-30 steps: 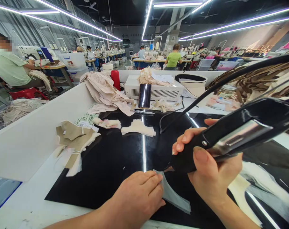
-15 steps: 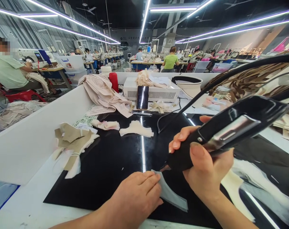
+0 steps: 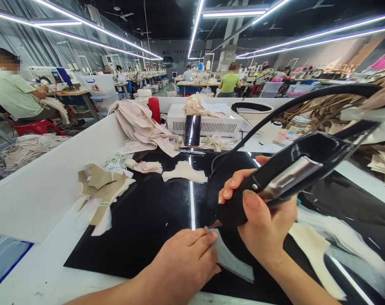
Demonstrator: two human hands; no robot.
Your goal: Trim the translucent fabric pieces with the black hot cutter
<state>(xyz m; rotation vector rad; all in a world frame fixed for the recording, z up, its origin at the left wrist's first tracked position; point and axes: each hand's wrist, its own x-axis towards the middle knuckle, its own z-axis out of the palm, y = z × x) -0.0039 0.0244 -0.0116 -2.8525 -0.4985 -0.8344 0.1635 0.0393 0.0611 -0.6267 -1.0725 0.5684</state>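
The left hand (image 3: 189,262) lies palm down, fingers pressed together over the upper end of a sheer grey fabric piece (image 3: 235,258); whether the thumb pinches it from beneath cannot be told. The remainder of the piece curves out between the two hands and lies on a black mat (image 3: 141,237). The right hand (image 3: 269,224) is wrapped around the dark grip of a black handheld tool (image 3: 294,169) fitted with a metal plate, thumb along the near side. The tool is tilted, its copper-coloured tip (image 3: 216,223) just beside the left fingertips at the top of the sheer piece; contact cannot be confirmed. A black cable (image 3: 262,120) arches above the right hand. Right of that hand lie a cream curved piece (image 3: 310,243) and some white gauzy fabric (image 3: 341,228). Beyond the left hand lie a cream fabric piece (image 3: 184,171) and, farther to the left, a tied bundle of tan pieces (image 3: 100,182). Well beyond both hands, a dark phone (image 3: 192,130) stands upright before a white vented box (image 3: 176,116), with a red spool (image 3: 154,109) to its left.
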